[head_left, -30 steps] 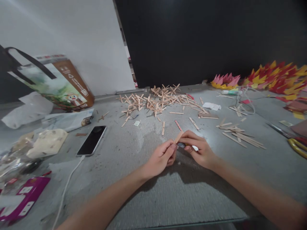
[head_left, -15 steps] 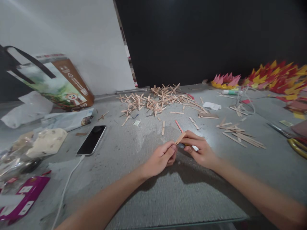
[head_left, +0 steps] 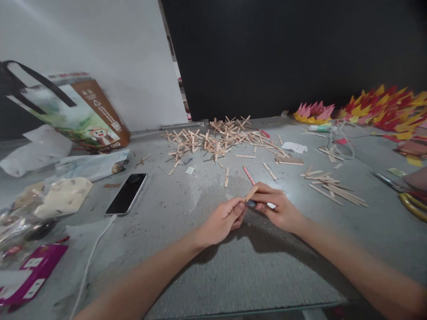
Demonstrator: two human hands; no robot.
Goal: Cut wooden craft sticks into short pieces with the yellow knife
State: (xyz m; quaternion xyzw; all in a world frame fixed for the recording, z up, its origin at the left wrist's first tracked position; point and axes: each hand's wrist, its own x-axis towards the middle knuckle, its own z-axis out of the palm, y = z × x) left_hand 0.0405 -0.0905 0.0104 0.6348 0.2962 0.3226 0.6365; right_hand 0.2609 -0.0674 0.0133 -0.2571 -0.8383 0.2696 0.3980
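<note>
Above the near part of the grey table, my left hand [head_left: 224, 220] is closed, pinching the lower end of a wooden craft stick [head_left: 251, 194] between thumb and fingers. My right hand [head_left: 275, 208] is closed at the stick's upper end, its fingertips against the wood. Just under the right fingers shows a small dark object [head_left: 251, 203], mostly hidden; a white bit peeks out beside it. A red-and-white striped rod [head_left: 248, 175] projects beyond the right fingers; whether it is held or lies on the table I cannot tell.
Beyond my hands lies a heap of crossed craft sticks [head_left: 216, 141]; loose sticks [head_left: 336, 189] lie to the right, near scissors [head_left: 412, 204] and paper flame crowns [head_left: 313, 113]. On the left are a phone [head_left: 126, 194] on a white cable, a shopping bag [head_left: 90, 115] and plastic packets [head_left: 63, 198].
Both hands keep nearly the same place and grip on the craft stick. The view has shifted very slightly.
</note>
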